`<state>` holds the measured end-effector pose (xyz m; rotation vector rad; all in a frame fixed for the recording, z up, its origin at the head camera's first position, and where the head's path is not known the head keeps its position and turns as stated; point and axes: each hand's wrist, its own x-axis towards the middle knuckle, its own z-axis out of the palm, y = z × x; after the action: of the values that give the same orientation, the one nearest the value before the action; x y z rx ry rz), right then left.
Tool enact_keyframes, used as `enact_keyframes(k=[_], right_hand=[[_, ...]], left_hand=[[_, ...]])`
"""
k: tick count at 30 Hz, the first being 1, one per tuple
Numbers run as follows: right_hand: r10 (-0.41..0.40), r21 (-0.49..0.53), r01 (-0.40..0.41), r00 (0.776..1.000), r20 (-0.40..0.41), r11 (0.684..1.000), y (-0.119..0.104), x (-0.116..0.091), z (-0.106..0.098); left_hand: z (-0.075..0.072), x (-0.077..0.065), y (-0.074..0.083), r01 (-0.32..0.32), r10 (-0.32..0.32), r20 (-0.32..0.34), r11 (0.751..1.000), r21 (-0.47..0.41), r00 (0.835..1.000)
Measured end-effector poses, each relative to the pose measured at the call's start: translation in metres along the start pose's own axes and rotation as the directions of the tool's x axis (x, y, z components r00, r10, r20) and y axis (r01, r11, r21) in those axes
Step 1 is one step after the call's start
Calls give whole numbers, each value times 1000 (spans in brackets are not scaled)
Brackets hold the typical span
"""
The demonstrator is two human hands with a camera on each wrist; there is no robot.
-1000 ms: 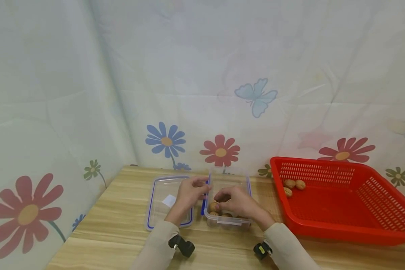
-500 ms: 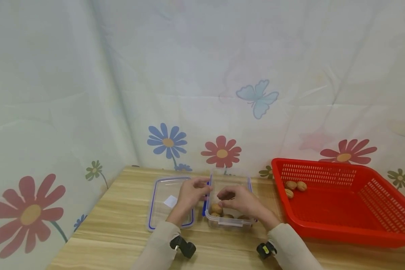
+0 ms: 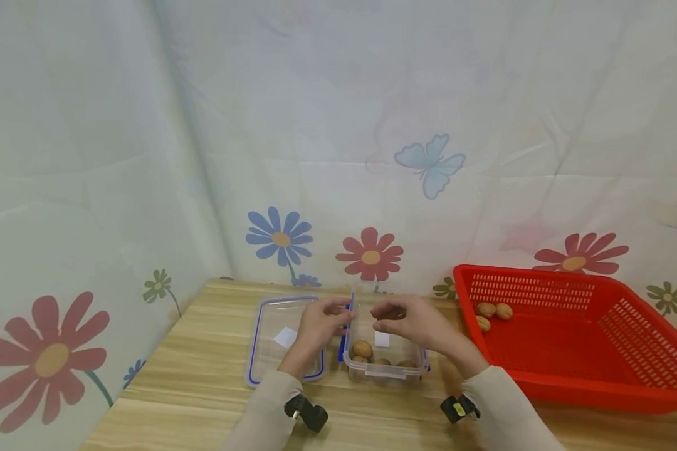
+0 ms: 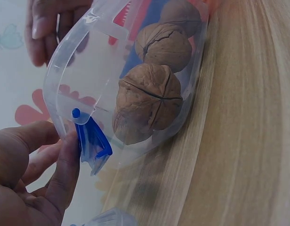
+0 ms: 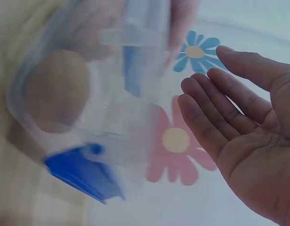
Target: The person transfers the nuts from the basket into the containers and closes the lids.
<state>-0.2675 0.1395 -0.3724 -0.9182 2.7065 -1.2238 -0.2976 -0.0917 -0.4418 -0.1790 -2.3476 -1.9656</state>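
A clear plastic food box [image 3: 385, 371] stands on the table with several walnuts [image 3: 363, 349] along its near side. My left hand [image 3: 320, 322] pinches the box's left rim beside a blue latch [image 4: 92, 141], which hangs down. In the left wrist view, walnuts [image 4: 149, 96] show through the clear wall. Above the box, my right hand [image 3: 414, 319] is relaxed and holds nothing; the right wrist view shows its bare palm [image 5: 258, 141]. A white label [image 3: 382, 339] lies at the box's bottom.
A clear lid [image 3: 265, 357] with a blue seal lies flat left of the box, partly behind my left forearm. To the right stands a red plastic basket [image 3: 564, 338] with three walnuts [image 3: 486, 310] in its far left corner. A flower-patterned curtain [image 3: 327, 156] hangs behind the table.
My right hand has let go of a walnut among the others at the box's near left corner, then lifted and drawn back to the right. My left hand stays on the rim.
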Motion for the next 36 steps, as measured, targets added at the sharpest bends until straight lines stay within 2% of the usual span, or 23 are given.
enact_keyframes(k=[12, 21, 27, 32, 36], right_hand=[[-48, -43, 46, 997, -59, 998, -19, -9, -41], [3, -86, -13, 993, -115, 996, -24, -19, -71], [18, -107, -33, 991, -135, 994, -17, -25, -93], [16, -170, -43, 987, -160, 984, -3, -28, -111], [47, -189, -80, 984, -173, 979, 11, -30, -121]], left_hand=[[-1, -2, -2, 19, -19, -15, 1000, -2, 1000], [-1, 1, -4, 18, -18, -14, 1000, -14, 1000], [1, 0, -4, 28, -28, -15, 1000, -10, 1000], [2, 0, -3, 16, -16, -14, 1000, -18, 1000], [2, 0, -3, 8, -8, -11, 1000, -21, 1000]])
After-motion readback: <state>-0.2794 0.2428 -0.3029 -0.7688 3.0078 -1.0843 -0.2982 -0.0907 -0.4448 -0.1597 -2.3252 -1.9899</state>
